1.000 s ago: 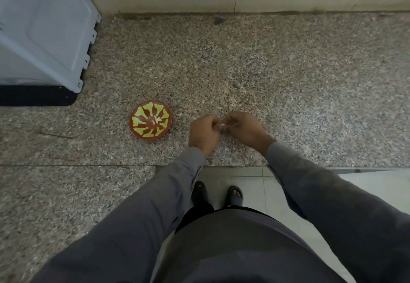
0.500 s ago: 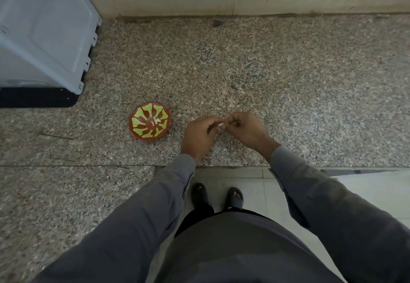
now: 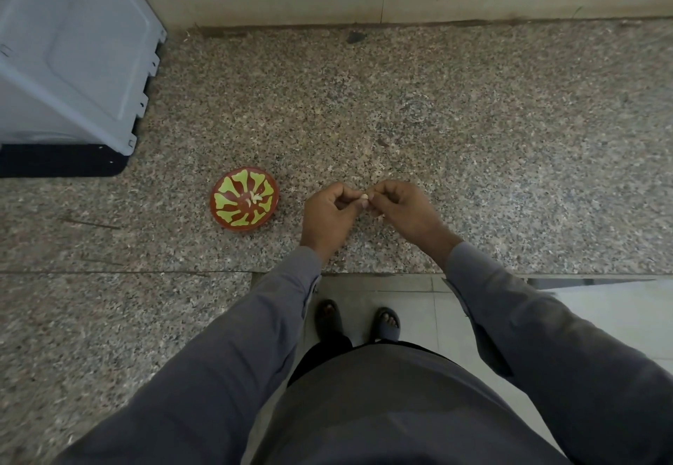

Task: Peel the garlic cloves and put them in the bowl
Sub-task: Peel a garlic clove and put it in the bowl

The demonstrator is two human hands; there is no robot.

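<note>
I stood at the speckled stone counter (image 3: 473,144) with both hands raised just above it, fingertips meeting over a single garlic clove (image 3: 364,196). My left hand (image 3: 327,213) had its fingers curled in, pinching the clove from one side, while my right hand (image 3: 402,206) pinched at it from the other, working at the skin; how much skin was left I could not tell, the clove being so small between my fingers. The red and green bowl (image 3: 233,222) sat on the counter to the left of my left hand, near but apart from it, with a few pale peeled cloves (image 3: 256,198) lying in its middle. A pale scrap, likely skin, lay on the counter below my right hand. The risk, I judged, was in the grip: a slick, half-stripped clove squeezed too hard could shoot out and drop off the counter edge toward my feet. Carrying it across to so small a bowl, I might also miss the rim.
</note>
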